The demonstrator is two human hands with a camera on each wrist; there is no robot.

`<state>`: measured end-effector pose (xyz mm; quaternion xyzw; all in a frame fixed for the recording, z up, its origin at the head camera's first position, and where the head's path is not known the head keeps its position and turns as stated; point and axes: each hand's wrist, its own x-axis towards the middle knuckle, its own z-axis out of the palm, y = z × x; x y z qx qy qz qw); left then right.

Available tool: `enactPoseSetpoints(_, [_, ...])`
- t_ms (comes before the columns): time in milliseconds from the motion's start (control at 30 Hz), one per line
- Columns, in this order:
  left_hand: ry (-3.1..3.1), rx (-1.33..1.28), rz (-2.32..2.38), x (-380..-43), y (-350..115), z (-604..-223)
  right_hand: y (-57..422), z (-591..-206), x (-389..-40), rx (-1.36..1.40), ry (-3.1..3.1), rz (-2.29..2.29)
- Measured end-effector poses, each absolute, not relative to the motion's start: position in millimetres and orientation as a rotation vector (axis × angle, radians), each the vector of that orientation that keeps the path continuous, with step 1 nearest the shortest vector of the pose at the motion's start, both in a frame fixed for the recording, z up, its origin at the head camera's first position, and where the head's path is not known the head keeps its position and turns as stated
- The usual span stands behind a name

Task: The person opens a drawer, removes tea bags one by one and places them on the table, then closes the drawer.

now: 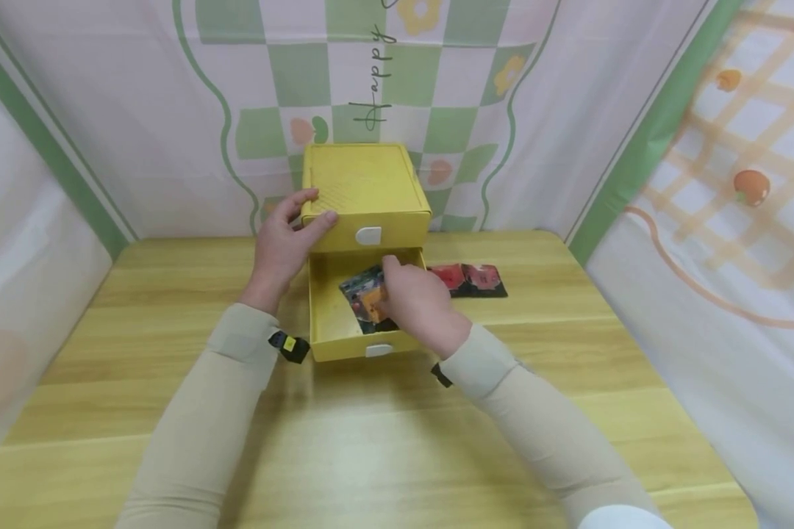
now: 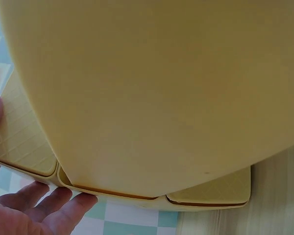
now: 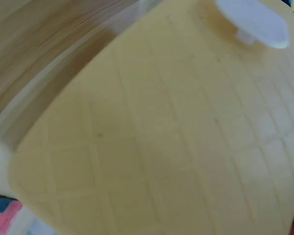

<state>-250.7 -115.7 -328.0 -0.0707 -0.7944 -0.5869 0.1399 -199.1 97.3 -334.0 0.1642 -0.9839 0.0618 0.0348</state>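
Note:
A yellow two-drawer storage box (image 1: 364,180) stands on the table, its lower drawer (image 1: 327,312) pulled out. My left hand (image 1: 281,242) grips the box's left side near the front corner. In the left wrist view, that hand's fingers (image 2: 71,210) touch the box's side, and the drawer's side fills much of the picture. Inside the drawer, my right hand (image 1: 420,301) pinches a dark, colourfully printed flat card (image 1: 365,297). The hand covers the card's right part. The right wrist view shows the drawer's patterned front (image 3: 152,122) and white handle (image 3: 257,22), but not the grip.
On the table (image 1: 370,441), two dark cards with red prints (image 1: 483,281) lie right of the drawer. The closed upper drawer has a white handle (image 1: 368,235). A patterned curtain (image 1: 357,73) hangs close behind the box, and more cloth hangs at both sides.

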Motion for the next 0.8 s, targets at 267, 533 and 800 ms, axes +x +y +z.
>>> enactPoseSetpoints(267, [-2.304, -0.203, -1.688, -251.6, -115.0, -327.6, 112.9, -328.1, -193.4, 0.578, -2.935, 0.513])
enactPoseSetpoints(533, [-2.300, -0.204, -1.685, -251.2, -114.2, -327.9, 136.7, -317.4, -184.3, 0.557, -2.802, 0.786])
enactPoseSetpoints(800, [-2.301, -0.174, -1.695, -251.3, -114.8, -327.7, 170.2, -308.9, -178.8, 0.419, -2.668, 1.192])
